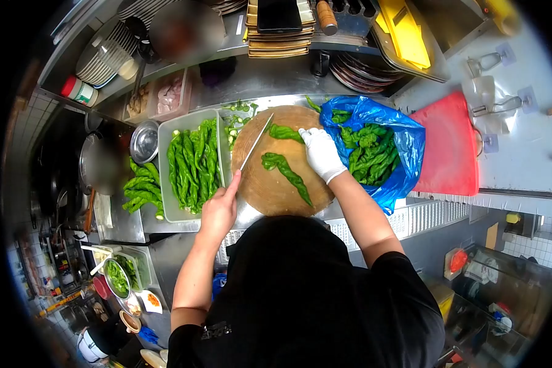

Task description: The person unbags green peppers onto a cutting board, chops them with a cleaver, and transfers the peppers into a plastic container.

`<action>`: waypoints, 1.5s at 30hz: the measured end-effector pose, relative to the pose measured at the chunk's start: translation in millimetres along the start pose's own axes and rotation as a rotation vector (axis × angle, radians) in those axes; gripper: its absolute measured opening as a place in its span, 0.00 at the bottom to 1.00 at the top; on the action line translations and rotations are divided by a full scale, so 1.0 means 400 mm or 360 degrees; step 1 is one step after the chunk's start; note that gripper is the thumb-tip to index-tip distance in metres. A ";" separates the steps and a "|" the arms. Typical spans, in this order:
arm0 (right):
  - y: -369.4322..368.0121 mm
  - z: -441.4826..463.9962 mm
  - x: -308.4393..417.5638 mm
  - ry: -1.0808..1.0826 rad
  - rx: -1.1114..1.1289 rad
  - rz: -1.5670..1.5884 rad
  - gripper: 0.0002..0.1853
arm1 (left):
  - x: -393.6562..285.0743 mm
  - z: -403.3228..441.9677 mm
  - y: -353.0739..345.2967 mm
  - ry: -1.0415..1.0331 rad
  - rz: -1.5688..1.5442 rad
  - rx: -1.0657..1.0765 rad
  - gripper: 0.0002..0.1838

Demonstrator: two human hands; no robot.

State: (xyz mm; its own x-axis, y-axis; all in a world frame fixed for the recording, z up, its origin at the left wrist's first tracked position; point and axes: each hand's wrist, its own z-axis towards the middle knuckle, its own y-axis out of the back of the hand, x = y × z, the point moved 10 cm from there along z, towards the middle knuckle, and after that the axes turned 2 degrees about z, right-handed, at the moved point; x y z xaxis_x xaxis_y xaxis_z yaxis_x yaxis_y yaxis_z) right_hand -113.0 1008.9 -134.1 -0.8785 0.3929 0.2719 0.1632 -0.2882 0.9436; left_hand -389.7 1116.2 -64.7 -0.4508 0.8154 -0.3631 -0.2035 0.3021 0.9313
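I could not see the handle of the knife (256,144), because the left hand (219,211) covered it. The gloved right hand (322,154) hid one end of a pepper (284,133). The blue bag (413,142) concealed part of its peppers (374,156) from me. At upper left, one round patch (187,30) was blurred.

- Round chopping block (251,193): wood, mostly matt.
- Knife blade (257,141): bright, smooth metal.
- Long green peppers (287,173): glossy, wrinkled skin.
- Bag (413,144): thin blue plastic, shiny and crinkled.
- Tub (193,115): cloudy, smooth plastic.
- Small bowl (145,142): shiny metal.
- Counter (245,78): smooth metal with a soft sheen.
- Glove (321,152): white and matt; its exact material is unclear.
- Red cutting board (448,147): plastic-looking, low sheen.
- T-shirt (325,300): matt black cloth.
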 end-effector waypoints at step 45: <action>0.166 -0.043 0.001 -0.0058 -0.0107 0.0540 0.26 | 0.078 -0.022 -0.096 0.0490 -0.0297 0.0054 0.44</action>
State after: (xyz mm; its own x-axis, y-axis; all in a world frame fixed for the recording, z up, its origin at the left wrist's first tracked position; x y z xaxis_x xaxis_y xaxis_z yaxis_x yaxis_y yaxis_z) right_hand -110.2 974.7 -74.6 -0.7622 0.2955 0.5759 0.4125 -0.4640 0.7839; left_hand -403.6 1125.6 -112.2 -0.6504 0.5591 -0.5142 -0.2805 0.4524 0.8466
